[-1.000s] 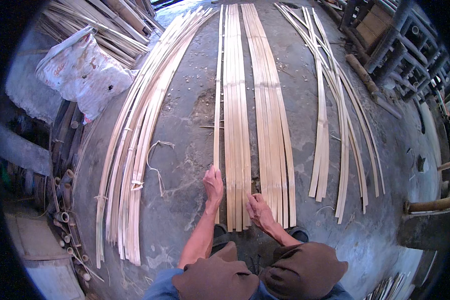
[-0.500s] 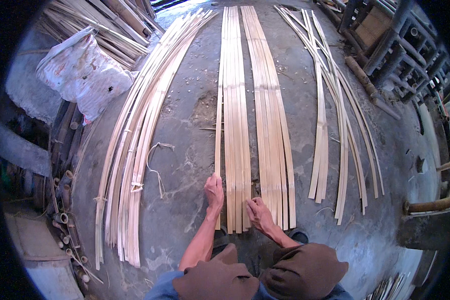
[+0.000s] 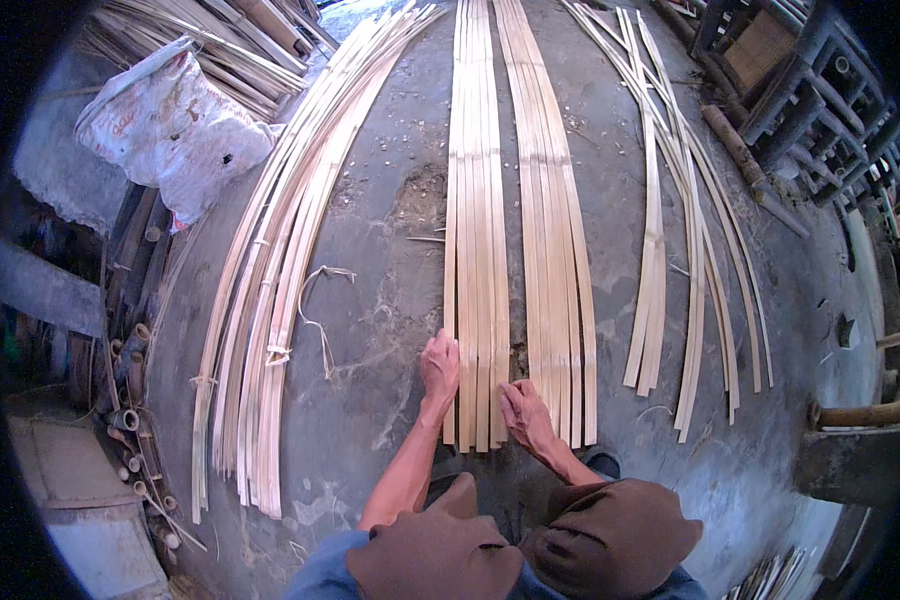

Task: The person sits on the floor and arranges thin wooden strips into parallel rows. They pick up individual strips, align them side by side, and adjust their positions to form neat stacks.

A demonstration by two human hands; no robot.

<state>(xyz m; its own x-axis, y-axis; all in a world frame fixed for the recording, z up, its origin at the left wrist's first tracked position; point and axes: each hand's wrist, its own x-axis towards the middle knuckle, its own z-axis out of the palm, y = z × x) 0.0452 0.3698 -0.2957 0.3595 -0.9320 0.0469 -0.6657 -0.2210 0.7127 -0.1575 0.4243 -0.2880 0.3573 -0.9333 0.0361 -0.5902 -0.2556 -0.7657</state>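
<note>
Long, flat bamboo strips [image 3: 476,230] lie side by side on the floor in front of me, running away from my feet. My left hand [image 3: 440,365] is closed at the left edge of this row, pinching its outermost strip. At the right edge, my right hand [image 3: 528,415] has its fingers curled in against the near part of the last strip; the fingertips are partly hidden. Just to the right, past a narrow gap, is a second row of bamboo strips [image 3: 550,250], whose near end lies beside my right hand.
A tied bundle of strips [image 3: 280,260] lies on the left, a loose cord [image 3: 320,320] beside it. Crossed strips [image 3: 660,250] spread on the right. A white sack [image 3: 175,130] and cut bamboo poles [image 3: 125,420] line the left side; a dark bamboo frame [image 3: 800,110] stands far right.
The outermost left strip has shifted right, closing most of its gap with the row. My left hand moved right with it; my right hand stays by the right edge. The view has tilted slightly.
</note>
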